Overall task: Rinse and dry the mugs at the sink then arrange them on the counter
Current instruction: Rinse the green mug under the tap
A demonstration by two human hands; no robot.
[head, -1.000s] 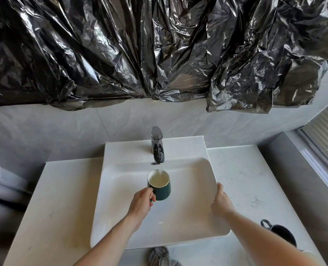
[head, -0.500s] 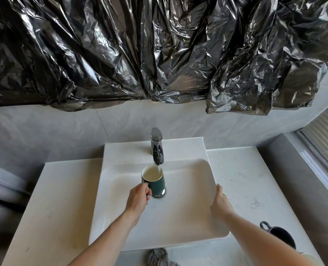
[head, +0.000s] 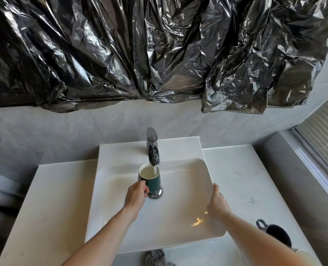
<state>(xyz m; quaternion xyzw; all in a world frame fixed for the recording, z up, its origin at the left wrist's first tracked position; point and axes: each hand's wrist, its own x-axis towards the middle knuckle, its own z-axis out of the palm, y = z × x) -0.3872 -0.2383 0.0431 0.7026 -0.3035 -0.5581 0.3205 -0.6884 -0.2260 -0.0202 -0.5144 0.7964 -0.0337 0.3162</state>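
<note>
Mug (head: 150, 178), dark green glazed with pale inside and thin gold rim, sits upright under the chrome faucet (head: 152, 148) spout, inside the white basin (head: 178, 214). Thin stream of water runs into it; partly filled. Chrome drain plug (head: 155, 193) shows right below its base; cannot tell if the mug rests on it or is held just above.

Handling, judged: ceramic, stiff, breakable, chips if knocked on faucet or basin wall. Wet glaze likely slippery, and water inside adds weight, so it gets heavier as it fills. Handle is the safe hold; body grip with wet fingers is riskier. Tip out slowly to avoid splash.

Left hand (head: 136, 196) closed on the mug's handle at its left side, fingers curled through or around it, thumb on top. Wrist straight, forearm coming in from bottom centre, reaching forward over the basin.

Right hand (head: 218, 205) not holding anything, palm down, fingers draped over the basin's right rim, looks like bracing. Forearm enters from bottom right.

Second dark mug (head: 277, 235) stands on the counter (head: 242, 179) at right, near the right forearm, well apart from the faucet. Pale rim of another cup (head: 306, 258) at bottom right corner, mostly cut off. Grey cloth (head: 155, 258) lies at the front edge, below the basin.
</note>
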